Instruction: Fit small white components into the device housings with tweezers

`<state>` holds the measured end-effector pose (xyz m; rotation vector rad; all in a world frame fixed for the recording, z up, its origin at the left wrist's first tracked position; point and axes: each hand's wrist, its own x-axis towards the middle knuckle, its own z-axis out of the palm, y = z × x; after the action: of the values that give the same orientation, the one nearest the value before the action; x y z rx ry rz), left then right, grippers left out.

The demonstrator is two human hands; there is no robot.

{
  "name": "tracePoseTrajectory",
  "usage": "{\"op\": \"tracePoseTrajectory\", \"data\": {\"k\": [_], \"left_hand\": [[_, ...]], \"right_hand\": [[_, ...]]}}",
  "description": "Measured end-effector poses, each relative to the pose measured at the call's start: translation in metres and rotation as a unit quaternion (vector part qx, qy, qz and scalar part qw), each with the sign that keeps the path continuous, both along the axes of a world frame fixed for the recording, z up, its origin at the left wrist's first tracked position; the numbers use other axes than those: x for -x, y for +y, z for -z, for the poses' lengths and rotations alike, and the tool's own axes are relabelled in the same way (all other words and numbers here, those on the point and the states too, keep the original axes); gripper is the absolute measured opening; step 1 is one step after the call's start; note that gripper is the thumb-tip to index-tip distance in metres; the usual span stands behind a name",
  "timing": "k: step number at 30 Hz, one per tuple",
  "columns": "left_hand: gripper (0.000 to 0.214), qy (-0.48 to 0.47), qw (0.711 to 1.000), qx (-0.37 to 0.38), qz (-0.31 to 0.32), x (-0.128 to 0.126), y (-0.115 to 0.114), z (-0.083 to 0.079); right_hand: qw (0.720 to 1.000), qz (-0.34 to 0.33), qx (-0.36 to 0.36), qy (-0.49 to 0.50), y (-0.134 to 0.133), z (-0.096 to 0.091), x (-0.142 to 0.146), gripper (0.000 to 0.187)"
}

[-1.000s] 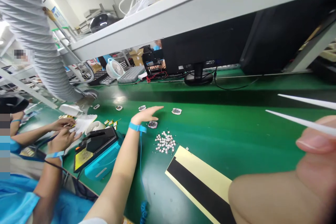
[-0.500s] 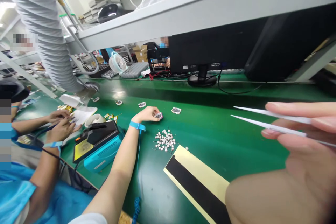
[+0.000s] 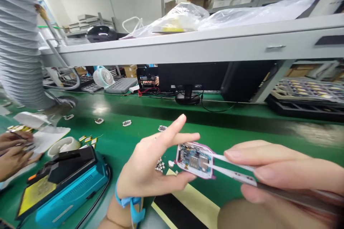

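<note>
My left hand [image 3: 150, 164] holds a small circuit board [image 3: 194, 160] with a purple-white rim between thumb and fingers, forefinger stretched out above it. A blue wrist strap [image 3: 129, 204] circles that wrist. My right hand [image 3: 285, 173] grips white tweezers [image 3: 231, 167], whose tips rest on the board's face. A pile of tiny white parts [image 3: 160, 164] lies on the green belt [image 3: 129, 139] just behind my left hand.
Several more small boards [image 3: 127, 123] lie along the belt. A teal and black device [image 3: 61, 182] sits at lower left, a tape roll [image 3: 63, 145] beside it. Another person's hands [image 3: 13, 150] work at far left. A black and cream strip [image 3: 185, 207] lies below; a monitor [image 3: 188, 78] stands behind.
My left hand picked a board off the belt and brought it up close. My right hand moved in with the tweezers onto the board. The view swung right and up.
</note>
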<state>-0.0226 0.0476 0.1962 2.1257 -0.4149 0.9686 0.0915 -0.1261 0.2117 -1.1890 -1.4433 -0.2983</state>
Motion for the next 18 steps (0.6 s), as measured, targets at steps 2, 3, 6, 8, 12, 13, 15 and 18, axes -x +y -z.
{"op": "tracePoseTrajectory", "data": {"k": [2,3,6,8,12,13,15,18], "left_hand": [[0.082,-0.009,0.999,0.030,0.019,-0.001,-0.007,0.001],[0.082,-0.004,0.999,0.044,0.024,-0.002,-0.009,0.001],[0.084,0.027,0.997,0.065,0.012,-0.001,-0.010,-0.001],[0.082,0.041,0.997,0.070,-0.007,0.001,-0.009,-0.002],[0.078,0.017,0.997,0.075,-0.020,0.002,-0.010,0.000],[0.077,0.005,0.997,0.074,-0.023,0.002,-0.010,0.000],[0.075,-0.016,0.997,0.073,-0.026,0.001,-0.010,0.002],[0.066,-0.042,0.996,0.081,-0.017,0.000,-0.010,0.002]], "right_hand": [[0.999,-0.045,0.016,-0.016,0.004,0.000,0.002,0.034],[0.999,-0.046,-0.003,-0.009,0.007,0.001,0.004,0.030],[0.997,-0.001,-0.067,0.036,0.018,0.008,0.009,0.013],[0.997,0.001,-0.065,0.045,0.022,0.010,0.012,0.009],[0.998,0.009,-0.054,0.044,0.021,0.008,0.016,0.002],[0.998,0.023,-0.046,0.039,0.020,0.008,0.017,0.004],[0.997,0.050,-0.042,0.038,0.020,0.007,0.019,0.011],[0.993,0.027,-0.084,0.078,0.022,0.008,0.018,0.008]]}}
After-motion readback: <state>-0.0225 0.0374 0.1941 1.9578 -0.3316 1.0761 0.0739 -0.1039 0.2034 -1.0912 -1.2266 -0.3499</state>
